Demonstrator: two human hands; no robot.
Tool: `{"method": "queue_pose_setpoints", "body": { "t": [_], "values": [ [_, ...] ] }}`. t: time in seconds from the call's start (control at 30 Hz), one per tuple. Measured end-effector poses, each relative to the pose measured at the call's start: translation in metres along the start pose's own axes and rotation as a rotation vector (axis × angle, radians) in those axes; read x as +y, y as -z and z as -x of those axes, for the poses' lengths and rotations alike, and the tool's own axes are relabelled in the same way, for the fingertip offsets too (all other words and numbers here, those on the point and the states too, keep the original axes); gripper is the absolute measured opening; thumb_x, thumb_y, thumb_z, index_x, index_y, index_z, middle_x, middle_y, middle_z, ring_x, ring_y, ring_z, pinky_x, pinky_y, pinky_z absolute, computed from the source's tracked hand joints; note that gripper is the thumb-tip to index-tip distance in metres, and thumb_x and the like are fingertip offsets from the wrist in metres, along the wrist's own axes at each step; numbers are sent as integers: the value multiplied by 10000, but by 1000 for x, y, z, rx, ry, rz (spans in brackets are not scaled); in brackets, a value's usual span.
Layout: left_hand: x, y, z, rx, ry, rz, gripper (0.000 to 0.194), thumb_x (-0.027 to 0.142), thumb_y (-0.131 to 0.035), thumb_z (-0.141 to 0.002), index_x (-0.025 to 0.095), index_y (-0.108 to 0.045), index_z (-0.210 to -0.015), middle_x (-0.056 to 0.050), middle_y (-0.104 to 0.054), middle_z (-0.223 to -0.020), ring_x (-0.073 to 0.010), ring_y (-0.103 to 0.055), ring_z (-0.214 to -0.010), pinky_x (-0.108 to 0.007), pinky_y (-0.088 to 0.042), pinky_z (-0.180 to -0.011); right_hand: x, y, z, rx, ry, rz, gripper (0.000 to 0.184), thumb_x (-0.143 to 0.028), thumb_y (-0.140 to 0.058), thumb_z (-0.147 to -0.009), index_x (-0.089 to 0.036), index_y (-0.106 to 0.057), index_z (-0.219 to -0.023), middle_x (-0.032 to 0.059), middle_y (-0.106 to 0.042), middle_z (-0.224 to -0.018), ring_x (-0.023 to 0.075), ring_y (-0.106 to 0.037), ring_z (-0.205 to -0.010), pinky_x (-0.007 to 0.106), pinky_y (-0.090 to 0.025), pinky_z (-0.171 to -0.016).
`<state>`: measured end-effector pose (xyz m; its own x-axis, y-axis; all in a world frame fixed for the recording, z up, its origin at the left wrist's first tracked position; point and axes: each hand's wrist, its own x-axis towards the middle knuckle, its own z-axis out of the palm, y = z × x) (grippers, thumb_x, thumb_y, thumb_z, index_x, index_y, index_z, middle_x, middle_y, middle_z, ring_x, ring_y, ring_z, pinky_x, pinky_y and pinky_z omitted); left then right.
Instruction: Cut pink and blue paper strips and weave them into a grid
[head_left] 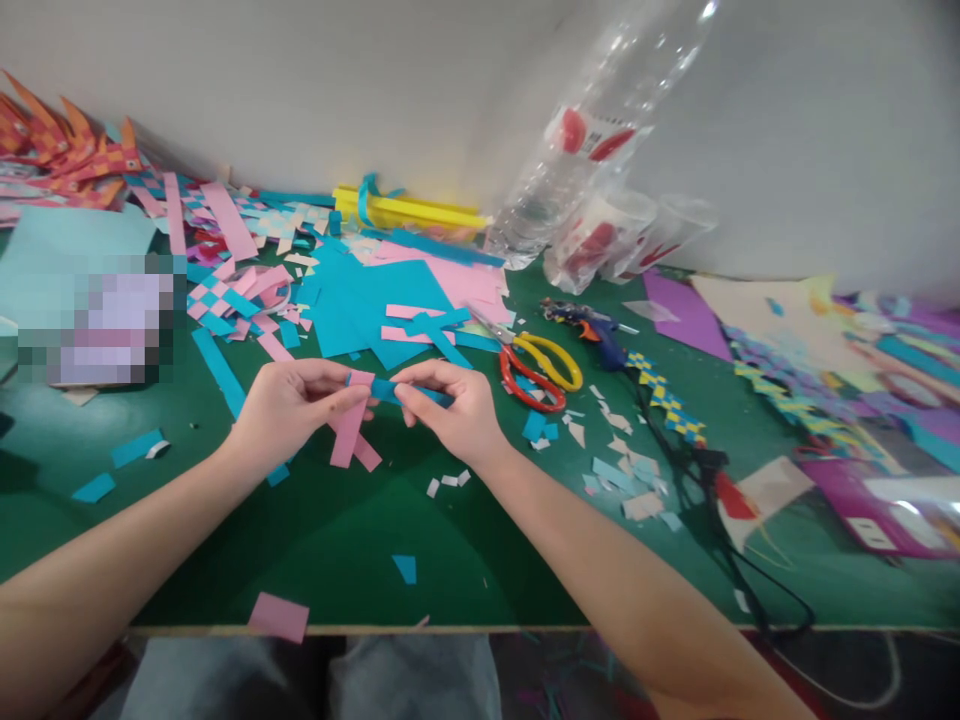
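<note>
Between my two hands a blue paper strip (385, 390) is stretched, with a pink paper strip (347, 440) folded over its left end. My left hand (289, 405) pinches the crossing of the pink and blue paper between thumb and fingers. My right hand (454, 405) pinches the blue strip farther right, its end partly covered by my fingers. Just beyond my hands lie crossed pink and blue strips (424, 322). Red and yellow-handled scissors (536, 370) rest right of my right hand.
A glue gun (589, 325) with a black cord lies behind the scissors. Blue paper sheets (345, 300), woven paper pieces (225, 300) and scraps (637, 480) cover the green table (337, 560). A clear plastic bottle (555, 170) and cups lean at the wall. A blurred-out object (112, 330) sits left.
</note>
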<state>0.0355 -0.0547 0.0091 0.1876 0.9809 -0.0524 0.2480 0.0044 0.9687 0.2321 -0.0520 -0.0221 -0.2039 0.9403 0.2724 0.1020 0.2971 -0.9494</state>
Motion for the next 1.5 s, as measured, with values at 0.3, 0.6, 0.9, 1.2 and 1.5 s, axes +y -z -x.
{"method": "queue_pose_setpoints", "body": {
  "t": [0.3, 0.6, 0.9, 1.2, 1.5],
  "values": [
    [-1, -5, 1, -3, 15, 10, 205, 393, -761, -723, 210, -738, -812, -24, -760, -736, -235, -743, -694, -319, -630, -662, -1, -6, 4, 106, 392, 504, 138, -269, -587, -895, -237, -674, -997, 25, -753, -883, 193, -671, -852, 423, -461, -897],
    [-6, -3, -1, -8, -3, -28, 223, 414, -774, -707, 222, -754, -818, -31, -769, -757, -244, -745, -714, -327, -630, -672, -1, -6, 3, -79, 77, 199, 169, -349, -607, -892, -244, -705, -803, -8, -734, -763, 164, -672, -760, 344, -513, -778],
    [-5, -1, -2, -40, -4, -26, 196, 409, -752, -742, 226, -762, -813, -23, -767, -741, -216, -743, -704, -288, -618, -680, 1, -2, 0, -102, 35, 135, 203, -390, -589, -905, -238, -705, -836, -1, -725, -755, 169, -665, -757, 336, -511, -748],
    [-6, -3, -2, -37, 24, -43, 180, 414, -763, -723, 235, -751, -738, -28, -755, -704, -230, -741, -706, -310, -615, -670, 1, -9, 6, 192, 423, 667, 114, -332, -631, -887, -272, -681, -969, 18, -761, -937, 229, -633, -926, 427, -412, -859],
    [-10, -4, -2, -117, 16, -12, 233, 440, -734, -767, 209, -745, -794, -45, -764, -753, -236, -747, -736, -308, -619, -677, -2, -15, 10, 122, 323, 425, 91, -237, -568, -931, -246, -658, -942, 23, -732, -898, 175, -665, -854, 332, -512, -777]
  ]
}}
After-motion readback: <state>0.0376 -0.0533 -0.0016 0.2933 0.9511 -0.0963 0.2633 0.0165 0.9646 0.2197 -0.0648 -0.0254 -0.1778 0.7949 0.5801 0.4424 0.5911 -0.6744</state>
